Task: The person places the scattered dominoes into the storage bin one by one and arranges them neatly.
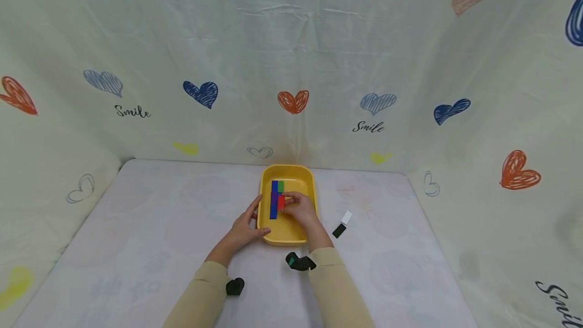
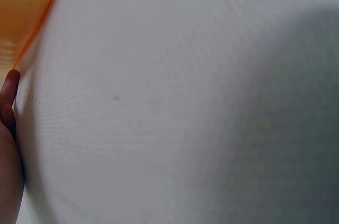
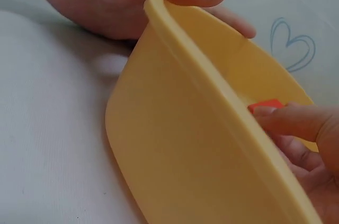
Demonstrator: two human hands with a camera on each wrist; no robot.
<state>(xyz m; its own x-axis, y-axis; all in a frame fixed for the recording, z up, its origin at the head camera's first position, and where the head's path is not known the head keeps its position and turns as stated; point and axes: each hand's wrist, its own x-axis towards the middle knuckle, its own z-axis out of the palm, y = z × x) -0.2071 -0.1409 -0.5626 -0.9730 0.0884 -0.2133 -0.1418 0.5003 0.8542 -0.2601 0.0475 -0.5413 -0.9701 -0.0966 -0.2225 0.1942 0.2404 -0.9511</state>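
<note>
A yellow tray [image 1: 291, 234] stands on the table with small blocks inside. My left hand [image 1: 243, 231] rests against the tray's near left corner, its thumb over the rim and its fingers stretched along the left side. The right hand [image 1: 301, 208] reaches into the tray and pinches a red block [image 1: 281, 203], its thumb against the block [image 3: 273, 104] in the right wrist view. A long blue strip [image 1: 274, 200] lies left of the red block, and a green block [image 1: 280, 187] sits beyond it, beside the strip's far end. Only fingers of the left hand [image 2: 7, 102] show in the left wrist view.
To the right of the tray, a white block [image 1: 346, 217] and a black block [image 1: 339, 231] lie end to end on the pale table [image 1: 387, 267]. A curtain [image 1: 328, 54] printed with hearts hangs behind the table and along both sides. Each wrist wears a black camera.
</note>
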